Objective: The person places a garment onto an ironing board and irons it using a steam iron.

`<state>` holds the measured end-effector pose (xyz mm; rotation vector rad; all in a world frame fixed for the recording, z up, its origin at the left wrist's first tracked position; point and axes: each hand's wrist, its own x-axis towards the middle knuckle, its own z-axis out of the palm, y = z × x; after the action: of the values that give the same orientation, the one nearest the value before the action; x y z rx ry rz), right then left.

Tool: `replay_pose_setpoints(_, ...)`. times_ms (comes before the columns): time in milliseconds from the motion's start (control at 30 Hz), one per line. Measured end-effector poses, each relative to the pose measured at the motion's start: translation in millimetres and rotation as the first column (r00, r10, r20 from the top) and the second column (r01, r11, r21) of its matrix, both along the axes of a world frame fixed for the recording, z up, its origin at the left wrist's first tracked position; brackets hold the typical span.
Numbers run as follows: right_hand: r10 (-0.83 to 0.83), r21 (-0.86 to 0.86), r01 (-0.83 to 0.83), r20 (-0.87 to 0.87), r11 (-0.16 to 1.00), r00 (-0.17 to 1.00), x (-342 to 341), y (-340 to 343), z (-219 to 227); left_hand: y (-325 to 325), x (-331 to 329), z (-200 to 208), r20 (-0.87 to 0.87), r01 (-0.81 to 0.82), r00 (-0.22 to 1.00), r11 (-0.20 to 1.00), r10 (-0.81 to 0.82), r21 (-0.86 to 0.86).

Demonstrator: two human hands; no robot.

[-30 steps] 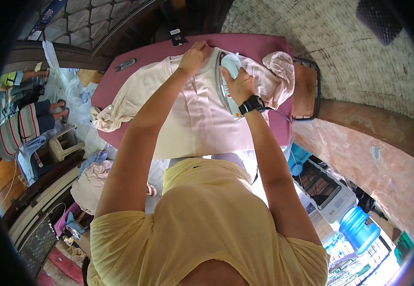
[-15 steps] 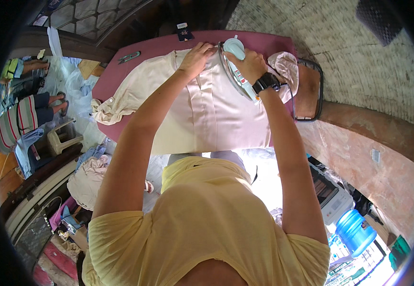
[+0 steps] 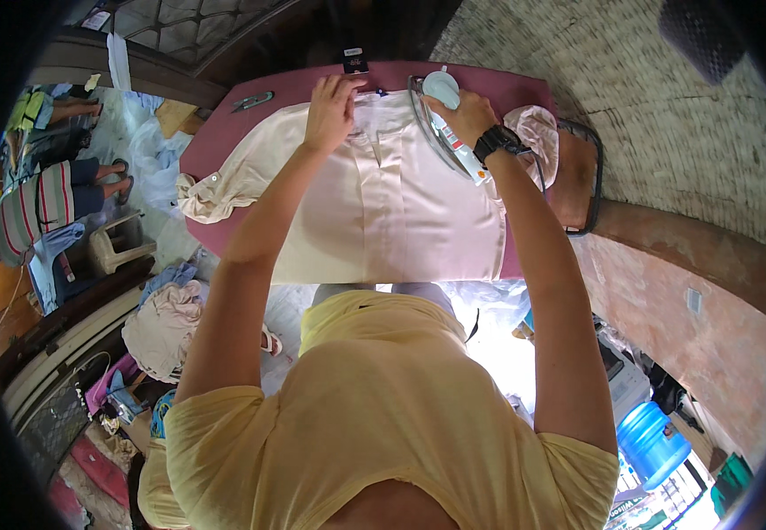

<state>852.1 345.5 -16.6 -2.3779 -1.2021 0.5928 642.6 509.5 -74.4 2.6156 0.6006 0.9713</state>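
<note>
A cream long-sleeved shirt (image 3: 321, 238) lies spread over a maroon-covered ironing board (image 3: 211, 163), its collar end toward the far edge. My right hand (image 3: 471, 119) is wrapped round the handle of a pale green and white steam iron (image 3: 441, 88). The iron stands over the right side of the shirt's upper part; whether its plate touches the cloth is hard to tell. My left hand (image 3: 332, 113) is over the upper left of the shirt, fingers stretched out and nothing held. Small green thread snips (image 3: 252, 102) rest at the board's far left.
A small dark packet (image 3: 355, 62) lies at the board's far edge. On the right are the board's black metal rack (image 3: 593, 177) and a low wall (image 3: 692, 256). Another person (image 3: 43, 203), a plastic stool (image 3: 122, 243) and a cloth pile (image 3: 164, 331) are leftward; a blue water jug (image 3: 652, 442) stands lower right.
My left hand has lifted off the collar area and moved left, away from the iron. My right hand keeps its hold on the iron, which sits nearly where it was on the shirt.
</note>
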Motion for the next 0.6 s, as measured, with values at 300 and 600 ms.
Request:
replay_pose_setpoints(300,0.033,0.020,-0.033,0.016,0.999,0.999,-2,24,-15,-60,-21,-23,-0.073,-0.094,0.994,0.958,0.077,-0.269)
replay_pose_setpoints(600,0.075,0.073,-0.077,0.034,0.994,0.997,-14,31,-8,-61,-17,-39,-0.041,-0.100,0.995,0.943,0.092,-0.318)
